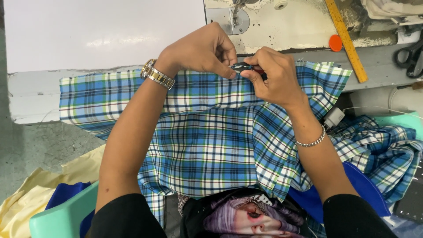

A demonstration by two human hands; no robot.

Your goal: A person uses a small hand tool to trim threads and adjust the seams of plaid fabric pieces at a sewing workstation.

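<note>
From the head view, the blue plaid fabric [207,132] lies spread across the middle of the frame, its upper folded edge running along the front of the grey worktop [383,66] and the rest falling toward the lower edge of the picture, with more of the same cloth bunched at the right; the left hand [202,50], a metal wristwatch [157,75] on its wrist, sits just above centre with thumb and forefinger pinched shut on that folded edge; the right hand [275,75], a chain bracelet [310,142] on its wrist, meets it fingertip to fingertip, its grip closed around a small dark tool with a red part [246,68], likely thread snips or a seam ripper, though too little shows to tell which; the tool's tip rests at the fabric edge right beside the left fingertips; to work this well, it seems wise to keep the edge taut between the two pinches, keep the tip shallow so only thread is caught and not the weave, and keep the left fingertips just clear of the point; at the top of the frame stand the sewing machine's bed [282,22] and presser foot [235,17]; a yellow ruler [348,42] and an orange disc [335,42] lie upper right, black scissors [410,55] at the right edge.
</note>
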